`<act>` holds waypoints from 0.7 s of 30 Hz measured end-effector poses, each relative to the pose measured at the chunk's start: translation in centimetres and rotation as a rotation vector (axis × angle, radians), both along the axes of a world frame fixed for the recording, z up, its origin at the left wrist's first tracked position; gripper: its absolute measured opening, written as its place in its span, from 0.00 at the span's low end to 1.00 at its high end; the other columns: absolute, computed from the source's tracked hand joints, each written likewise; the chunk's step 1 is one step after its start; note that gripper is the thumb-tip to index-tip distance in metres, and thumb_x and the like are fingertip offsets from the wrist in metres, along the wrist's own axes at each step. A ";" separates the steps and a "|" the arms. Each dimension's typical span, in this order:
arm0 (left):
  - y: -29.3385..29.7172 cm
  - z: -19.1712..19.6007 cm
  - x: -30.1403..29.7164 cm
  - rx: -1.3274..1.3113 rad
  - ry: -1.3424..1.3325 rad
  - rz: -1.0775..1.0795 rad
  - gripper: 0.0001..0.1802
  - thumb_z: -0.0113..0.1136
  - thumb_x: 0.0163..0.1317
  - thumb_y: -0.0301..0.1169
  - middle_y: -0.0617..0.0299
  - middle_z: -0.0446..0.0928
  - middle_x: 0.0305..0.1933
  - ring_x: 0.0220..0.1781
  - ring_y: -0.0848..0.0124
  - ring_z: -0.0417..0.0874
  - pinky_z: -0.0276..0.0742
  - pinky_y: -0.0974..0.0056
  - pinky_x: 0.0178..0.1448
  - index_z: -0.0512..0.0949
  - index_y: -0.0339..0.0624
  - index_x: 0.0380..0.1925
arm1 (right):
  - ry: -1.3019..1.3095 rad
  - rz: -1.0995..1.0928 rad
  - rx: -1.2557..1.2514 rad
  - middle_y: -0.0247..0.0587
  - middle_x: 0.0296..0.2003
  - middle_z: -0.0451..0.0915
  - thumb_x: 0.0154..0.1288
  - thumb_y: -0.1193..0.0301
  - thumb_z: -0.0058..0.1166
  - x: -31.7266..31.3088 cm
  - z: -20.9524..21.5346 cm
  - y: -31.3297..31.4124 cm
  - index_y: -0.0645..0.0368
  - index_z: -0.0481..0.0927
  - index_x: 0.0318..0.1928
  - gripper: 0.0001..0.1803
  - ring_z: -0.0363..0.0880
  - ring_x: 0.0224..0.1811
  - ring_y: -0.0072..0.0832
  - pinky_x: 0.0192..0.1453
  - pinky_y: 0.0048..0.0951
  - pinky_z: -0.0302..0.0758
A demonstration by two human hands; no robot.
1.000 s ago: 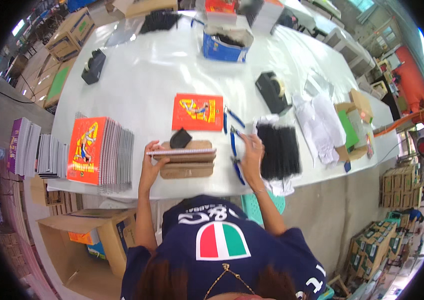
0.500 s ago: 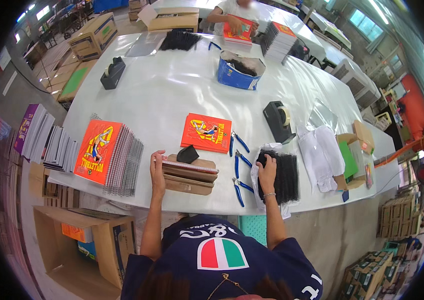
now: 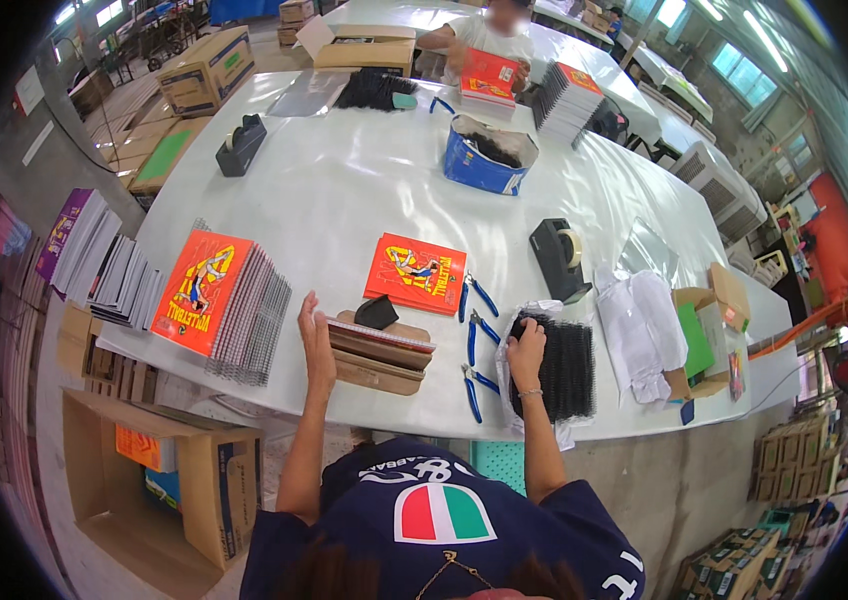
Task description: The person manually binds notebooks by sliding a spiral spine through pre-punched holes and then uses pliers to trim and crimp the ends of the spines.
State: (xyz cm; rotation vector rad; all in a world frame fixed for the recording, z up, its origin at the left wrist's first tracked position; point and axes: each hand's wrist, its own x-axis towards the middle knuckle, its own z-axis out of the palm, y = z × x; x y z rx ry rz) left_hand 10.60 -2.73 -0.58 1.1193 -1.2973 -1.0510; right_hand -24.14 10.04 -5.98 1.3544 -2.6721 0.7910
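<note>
My left hand (image 3: 318, 348) stands on edge at the left end of a brown cardboard stand (image 3: 379, 375), fingers stretched out. A thin red-edged notebook (image 3: 389, 335) lies in the slot of that stand, and a black block (image 3: 377, 313) rests against its far side. My right hand (image 3: 527, 352) is at the left edge of a pile of black spiral binding coils (image 3: 566, 370) on white wrapping, its fingers closed on the coils. Between my hands lie several blue-handled pliers (image 3: 472, 345). Beyond the stand is a small stack of red-covered notebooks (image 3: 414, 270).
A tall stack of coil-bound notebooks (image 3: 209, 290) stands at left. Black tape dispensers (image 3: 561, 262) sit right and far left. A blue bag (image 3: 489, 165) holds black scraps. Crumpled white wrapping (image 3: 641, 325) and an open carton (image 3: 709, 340) lie right. Across the table a person handles red notebooks.
My right hand's fingers have drawn in at the coil pile's left edge. My left hand stays beside the stand. The view has shifted slightly. Across the table, the person has lifted a red cover.
</note>
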 end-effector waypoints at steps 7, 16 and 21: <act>3.9 2.0 -1.9 -0.436 -0.325 0.163 0.24 0.55 0.67 0.42 0.50 0.63 0.63 0.70 0.53 0.59 0.46 0.45 0.75 0.72 0.42 0.59 | -0.246 -0.006 -0.208 0.55 0.39 0.82 0.62 0.76 0.56 -3.2 0.0 0.9 0.67 0.80 0.45 0.12 0.81 0.43 0.47 0.50 0.42 0.75; 7.0 2.8 -6.8 -0.566 -0.692 -0.126 0.33 0.67 0.55 0.54 0.54 0.64 0.63 0.73 0.54 0.57 0.39 0.36 0.75 0.74 0.49 0.56 | -0.530 0.231 -0.223 0.50 0.36 0.83 0.64 0.75 0.56 2.4 10.7 1.1 0.65 0.82 0.48 0.13 0.81 0.34 0.29 0.43 0.28 0.76; 6.8 1.5 -8.0 -0.571 -0.724 -0.124 0.28 0.67 0.54 0.54 0.54 0.65 0.63 0.75 0.54 0.55 0.36 0.34 0.75 0.75 0.48 0.46 | -0.490 0.645 -0.211 0.50 0.32 0.81 0.65 0.77 0.55 7.9 12.4 0.9 0.60 0.81 0.50 0.13 0.76 0.27 0.31 0.36 0.29 0.73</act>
